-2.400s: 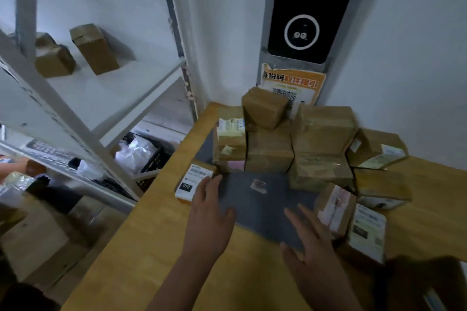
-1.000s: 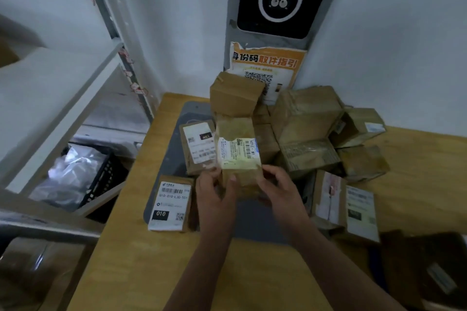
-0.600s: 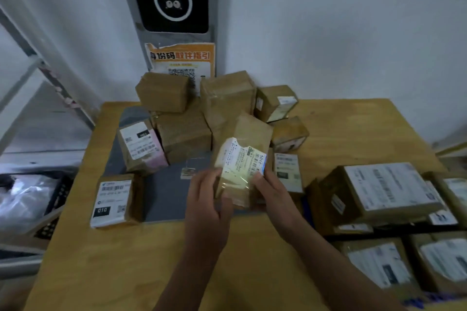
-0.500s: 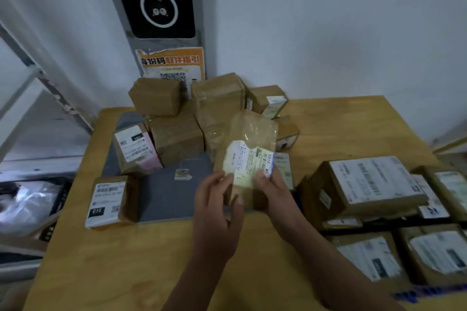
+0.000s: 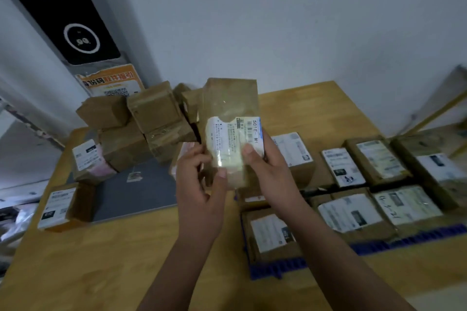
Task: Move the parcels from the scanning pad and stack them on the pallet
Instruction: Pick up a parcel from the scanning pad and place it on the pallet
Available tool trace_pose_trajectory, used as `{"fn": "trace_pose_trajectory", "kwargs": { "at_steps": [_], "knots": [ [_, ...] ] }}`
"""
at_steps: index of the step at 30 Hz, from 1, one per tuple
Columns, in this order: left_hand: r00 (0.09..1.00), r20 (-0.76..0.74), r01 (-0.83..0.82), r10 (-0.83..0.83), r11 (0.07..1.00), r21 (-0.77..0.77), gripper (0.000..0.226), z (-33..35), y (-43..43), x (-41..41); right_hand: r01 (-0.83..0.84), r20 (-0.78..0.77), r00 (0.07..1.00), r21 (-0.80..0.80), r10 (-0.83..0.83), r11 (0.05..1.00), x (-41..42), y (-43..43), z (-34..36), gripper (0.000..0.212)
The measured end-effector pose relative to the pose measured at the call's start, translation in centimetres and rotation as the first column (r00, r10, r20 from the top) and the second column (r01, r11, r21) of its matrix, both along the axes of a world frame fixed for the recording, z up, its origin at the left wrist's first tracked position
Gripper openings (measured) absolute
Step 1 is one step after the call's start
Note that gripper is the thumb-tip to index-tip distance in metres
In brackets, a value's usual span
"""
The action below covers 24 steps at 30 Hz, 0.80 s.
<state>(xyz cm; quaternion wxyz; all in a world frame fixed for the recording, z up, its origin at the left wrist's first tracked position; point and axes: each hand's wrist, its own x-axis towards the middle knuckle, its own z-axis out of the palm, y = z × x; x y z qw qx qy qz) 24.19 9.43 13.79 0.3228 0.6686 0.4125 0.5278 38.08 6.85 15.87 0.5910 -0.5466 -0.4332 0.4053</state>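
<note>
I hold a tall brown parcel with a white label upright in front of me, above the table. My left hand grips its lower left side and my right hand grips its lower right edge, thumb on the label. The grey scanning pad lies to the left, with several brown parcels piled at its back and one labelled box at its near left corner. The blue pallet sits to the right, carrying several labelled parcels laid flat.
A wooden table bears everything. A black scanner panel with an orange notice stands against the white wall behind the pad. A metal shelf frame and bagged goods show at the far left edge.
Both hands took a parcel from the pile on the pad, lifted it and carried it rightward toward the pallet. My view swung right, bringing the pallet's parcels into sight.
</note>
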Motion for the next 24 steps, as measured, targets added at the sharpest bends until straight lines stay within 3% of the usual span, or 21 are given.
{"fn": "trace_pose_trajectory", "kwargs": {
  "at_steps": [2, 6, 14, 19, 24],
  "knots": [
    [0.998, 0.026, 0.056, -0.055, 0.998, -0.036, 0.025, 0.6, -1.0, 2.7, 0.009, 0.038, 0.999, 0.039, -0.011, 0.999, 2.7, -1.5, 1.0, 0.03],
    [0.986, -0.029, 0.161, -0.162, 0.986, -0.049, 0.043, 1.6, -2.9, 7.7, 0.061, 0.077, 0.995, 0.019, -0.063, 0.998, 7.5, -3.8, 1.4, 0.047],
    [0.959, -0.184, 0.197, -0.215, 0.974, -0.115, 0.05, 1.4, -4.2, 13.9, 0.153, 0.254, 0.957, -0.026, -0.141, 0.988, 13.0, -6.1, 1.7, 0.051],
    [0.854, -0.498, 0.175, -0.15, 0.985, 0.002, 0.055, 0.1, -2.8, 16.0, 0.45, 0.521, 0.78, -0.085, -0.346, 0.889, 15.6, -6.8, -0.1, 0.058],
    [0.754, -0.65, 0.182, -0.098, 0.981, 0.063, 0.054, -1.8, -2.1, 16.6, 0.625, 0.744, 0.582, -0.151, -0.328, 0.766, 15.5, -7.1, -2.1, 0.06]
  ]
}}
